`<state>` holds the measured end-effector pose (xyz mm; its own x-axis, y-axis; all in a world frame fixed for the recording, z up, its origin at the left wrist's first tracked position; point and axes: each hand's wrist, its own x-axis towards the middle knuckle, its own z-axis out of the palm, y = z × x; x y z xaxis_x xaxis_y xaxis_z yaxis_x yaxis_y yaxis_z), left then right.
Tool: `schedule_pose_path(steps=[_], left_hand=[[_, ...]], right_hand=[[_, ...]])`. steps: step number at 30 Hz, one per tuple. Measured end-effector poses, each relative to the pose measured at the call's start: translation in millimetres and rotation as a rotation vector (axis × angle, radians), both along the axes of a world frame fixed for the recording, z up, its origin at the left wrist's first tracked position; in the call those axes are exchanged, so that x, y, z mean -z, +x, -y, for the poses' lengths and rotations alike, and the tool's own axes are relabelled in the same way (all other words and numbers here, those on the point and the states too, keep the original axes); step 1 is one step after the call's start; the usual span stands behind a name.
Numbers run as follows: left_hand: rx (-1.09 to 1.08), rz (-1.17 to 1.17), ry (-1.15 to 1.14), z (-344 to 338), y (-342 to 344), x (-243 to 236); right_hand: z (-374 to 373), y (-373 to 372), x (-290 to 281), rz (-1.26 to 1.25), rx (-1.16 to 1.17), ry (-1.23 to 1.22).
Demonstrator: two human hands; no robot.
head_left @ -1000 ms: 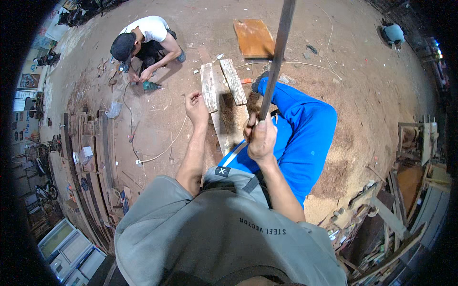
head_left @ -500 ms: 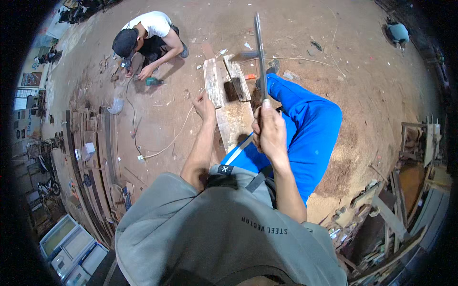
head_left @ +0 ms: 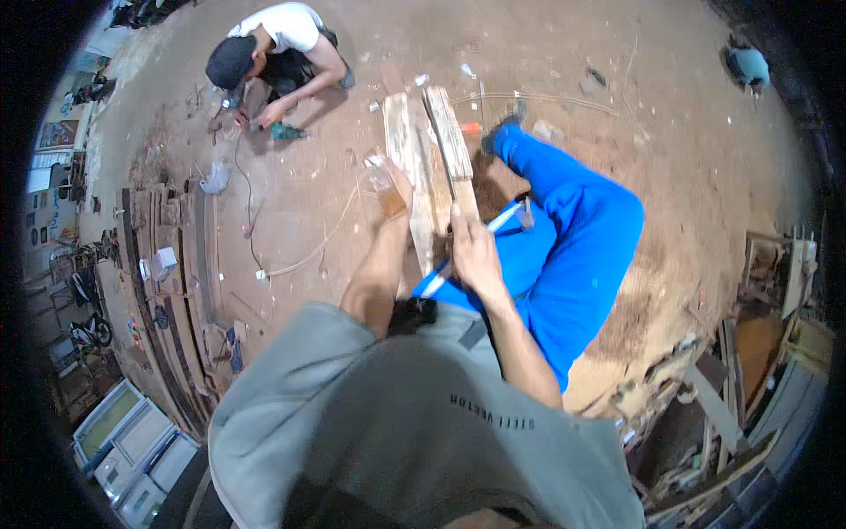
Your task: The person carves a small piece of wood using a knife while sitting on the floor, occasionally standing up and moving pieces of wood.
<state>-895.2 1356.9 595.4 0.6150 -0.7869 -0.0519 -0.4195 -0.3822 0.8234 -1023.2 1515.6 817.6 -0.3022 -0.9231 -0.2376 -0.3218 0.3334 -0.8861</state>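
Two weathered, pale wooden pieces (head_left: 404, 137) lie lengthwise in front of me on a longer board (head_left: 423, 241) between my legs. My right hand (head_left: 471, 247) is closed on a long, narrow metal bar (head_left: 450, 189), now lowered along the right-hand piece and partly lost against its dark edge. My left hand (head_left: 395, 194) is at the outer side of the left piece; its fingers are smeared by motion, and I cannot tell what they grip. My bent leg in blue trousers (head_left: 590, 256) is at the right.
A co-worker (head_left: 282, 44) crouches at upper left beside a green power tool (head_left: 284, 132) and cords. Long planks (head_left: 163, 282) line the left, scrap wood (head_left: 731, 388) the lower right. Another person (head_left: 749, 66) is far right. An orange scrap (head_left: 469, 129) lies beyond the pieces.
My right hand has swung the raised metal bar down onto the wood and moved slightly lower. My left hand shifted right. The large orange board seen one second ago no longer shows.
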Motion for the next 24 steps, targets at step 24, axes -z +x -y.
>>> schedule_pose_path(steps=[24], left_hand=[[1.338, -0.367, 0.097, -106, -122, -144]], right_hand=[[-73, -98, -96, 0.702, 0.456, -0.04]])
